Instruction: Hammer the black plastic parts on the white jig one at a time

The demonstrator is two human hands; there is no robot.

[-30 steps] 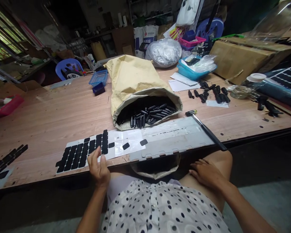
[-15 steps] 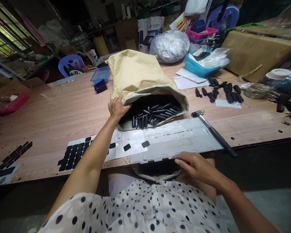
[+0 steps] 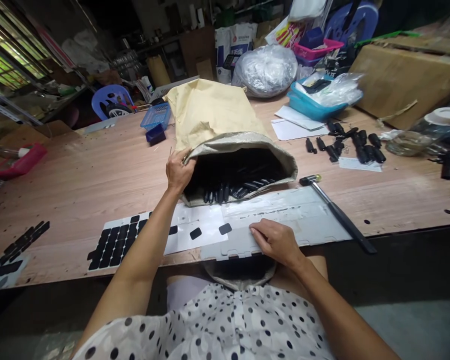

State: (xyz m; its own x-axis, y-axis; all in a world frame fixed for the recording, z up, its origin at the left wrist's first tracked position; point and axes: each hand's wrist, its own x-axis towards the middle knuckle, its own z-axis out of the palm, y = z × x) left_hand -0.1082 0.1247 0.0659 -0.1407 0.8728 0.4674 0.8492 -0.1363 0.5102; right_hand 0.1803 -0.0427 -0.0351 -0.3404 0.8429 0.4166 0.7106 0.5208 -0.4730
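Note:
A pale yellow sack [image 3: 217, 107] lies on the table with its mouth facing me, and shiny black tapered pieces [image 3: 243, 190] are heaped inside its lower lip. My left hand [image 3: 180, 172] is closed on the left edge of the mouth and holds it up. Over the grey board [image 3: 303, 215] in front of the sack is my right hand [image 3: 275, 240], its fingers curled together; anything in them is hidden. Left of that hand, black rounded patches [image 3: 225, 228] lie on white paper [image 3: 210, 215]. A second sack mouth [image 3: 240, 282] shows below the table edge at my lap.
A hammer [image 3: 337, 215] rests on the right, its handle overhanging the front edge. Behind it lie several black parts [image 3: 360, 145], beside a blue basket [image 3: 315, 102] and a cardboard box [image 3: 401, 85]. Sheets of black patches [image 3: 116, 242] are on the left.
My right hand has moved from the table's front edge up and left over the grey board. The sack's mouth gapes wider, and fewer black pieces show inside.

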